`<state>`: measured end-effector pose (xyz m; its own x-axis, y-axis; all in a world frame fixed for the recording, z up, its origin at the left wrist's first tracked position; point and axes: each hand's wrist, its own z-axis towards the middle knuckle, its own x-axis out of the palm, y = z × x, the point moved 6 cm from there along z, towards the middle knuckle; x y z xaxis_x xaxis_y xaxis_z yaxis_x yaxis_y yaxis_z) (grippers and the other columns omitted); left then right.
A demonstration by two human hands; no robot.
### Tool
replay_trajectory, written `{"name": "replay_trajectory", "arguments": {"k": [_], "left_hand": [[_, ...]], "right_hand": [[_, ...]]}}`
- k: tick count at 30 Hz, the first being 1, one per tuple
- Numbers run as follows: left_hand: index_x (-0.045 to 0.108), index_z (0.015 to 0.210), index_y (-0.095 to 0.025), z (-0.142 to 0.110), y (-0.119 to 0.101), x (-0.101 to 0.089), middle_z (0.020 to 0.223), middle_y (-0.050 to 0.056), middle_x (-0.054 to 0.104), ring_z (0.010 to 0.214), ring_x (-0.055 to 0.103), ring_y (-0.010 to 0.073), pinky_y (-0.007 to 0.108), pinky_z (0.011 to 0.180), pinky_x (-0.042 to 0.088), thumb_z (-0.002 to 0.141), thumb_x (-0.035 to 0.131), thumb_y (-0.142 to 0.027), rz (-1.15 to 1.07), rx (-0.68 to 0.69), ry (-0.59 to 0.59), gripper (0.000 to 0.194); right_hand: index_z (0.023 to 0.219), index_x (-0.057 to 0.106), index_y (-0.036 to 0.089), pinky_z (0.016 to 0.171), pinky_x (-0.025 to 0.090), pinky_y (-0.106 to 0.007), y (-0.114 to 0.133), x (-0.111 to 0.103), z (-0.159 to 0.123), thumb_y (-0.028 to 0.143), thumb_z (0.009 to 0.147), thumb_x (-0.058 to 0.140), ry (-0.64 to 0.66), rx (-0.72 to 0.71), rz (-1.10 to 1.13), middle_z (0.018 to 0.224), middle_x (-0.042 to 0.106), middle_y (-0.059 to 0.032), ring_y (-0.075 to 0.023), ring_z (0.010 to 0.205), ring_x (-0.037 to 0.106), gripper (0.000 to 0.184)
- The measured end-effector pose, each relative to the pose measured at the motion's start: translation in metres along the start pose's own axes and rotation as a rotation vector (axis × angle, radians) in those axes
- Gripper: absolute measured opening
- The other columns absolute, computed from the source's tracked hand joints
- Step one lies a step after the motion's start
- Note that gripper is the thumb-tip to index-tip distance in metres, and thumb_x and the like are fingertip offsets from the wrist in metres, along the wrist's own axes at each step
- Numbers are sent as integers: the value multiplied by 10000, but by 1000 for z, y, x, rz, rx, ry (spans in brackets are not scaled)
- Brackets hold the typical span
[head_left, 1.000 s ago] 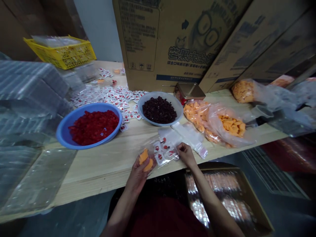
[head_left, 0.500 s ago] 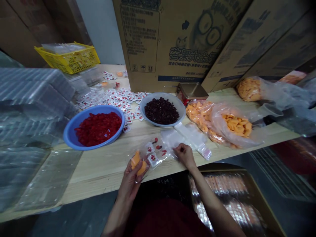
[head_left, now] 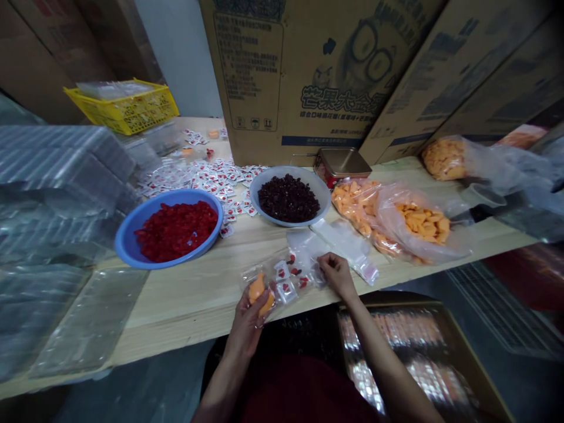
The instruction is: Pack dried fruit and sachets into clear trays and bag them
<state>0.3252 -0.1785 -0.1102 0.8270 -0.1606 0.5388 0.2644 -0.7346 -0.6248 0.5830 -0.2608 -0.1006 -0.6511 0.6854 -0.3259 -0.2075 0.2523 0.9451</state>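
Note:
My left hand (head_left: 249,323) grips a clear plastic bag (head_left: 304,273) from below, at its end with orange dried fruit pieces (head_left: 259,289). Several small red-and-white sachets lie inside the bag. My right hand (head_left: 335,276) pinches the bag's far end with its fingertips, over the wooden table (head_left: 194,305). Beyond the hands stand a blue bowl (head_left: 132,249) of diced red fruit and a grey bowl (head_left: 268,202) of dark berries. A loose pile of sachets (head_left: 194,175) lies behind them. Flat clear bags (head_left: 341,244) lie right next to my right hand.
Orange fruit fills plastic bags (head_left: 418,226) at the right. A tin box (head_left: 341,164) stands by large cardboard cartons (head_left: 282,76). Stacked clear plastic trays (head_left: 57,170) fill the left. A yellow basket (head_left: 121,106) sits far left; a carton of shiny packets (head_left: 396,352) sits below the table edge.
The bag has shifted right and up with my left hand and lies more stretched out between my hands. My right hand has moved slightly right. The view has barely moved.

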Motion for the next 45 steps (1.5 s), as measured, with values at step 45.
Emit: {"name": "replay_trajectory", "arguments": {"k": [45], "left_hand": [[673, 1042, -169, 37, 24, 51, 1060, 88, 728, 951, 710, 219, 272, 815, 573, 719, 801, -138, -129, -49, -11, 350]], "right_hand": [[757, 554, 209, 675, 393, -291, 23, -20, -13, 135, 831, 472, -131, -285, -552, 760, 556, -26, -179, 709, 533, 133]]}}
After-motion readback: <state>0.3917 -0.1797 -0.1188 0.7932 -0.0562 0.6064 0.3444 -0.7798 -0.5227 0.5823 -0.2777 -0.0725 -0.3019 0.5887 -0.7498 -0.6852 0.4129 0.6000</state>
